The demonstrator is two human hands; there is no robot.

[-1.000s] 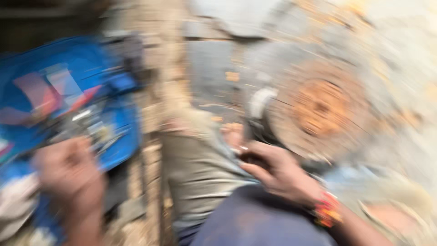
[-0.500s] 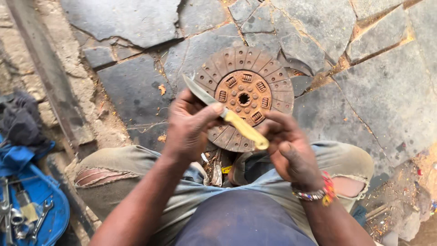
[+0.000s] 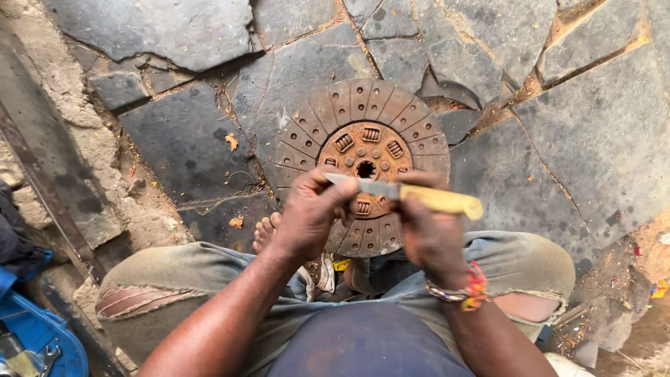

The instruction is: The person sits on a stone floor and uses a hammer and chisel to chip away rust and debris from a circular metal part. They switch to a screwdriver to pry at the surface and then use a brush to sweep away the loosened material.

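Observation:
A rusty round clutch disc (image 3: 363,119) with a slotted rim and a splined hub lies flat on the stone paving (image 3: 181,146) in front of my knees. Above its near edge I hold a knife (image 3: 412,195) level, its yellow handle to the right and steel blade to the left. My right hand (image 3: 433,234) grips the handle. My left hand (image 3: 314,213) pinches the blade near its tip. A beaded bracelet (image 3: 464,293) circles my right wrist. I sit with torn trousers and a bare foot (image 3: 266,230) by the disc.
A blue toolbox (image 3: 35,338) with metal tools sits at the lower left, beside a dark cloth (image 3: 14,241). A rusty metal bar (image 3: 42,188) runs along the left. Debris and coloured scraps (image 3: 649,272) lie at the right edge.
A second ago the view was blurred, with my left hand at the blue toolbox. Since then both hands have met over the disc, and the knife has turned from slanted to level.

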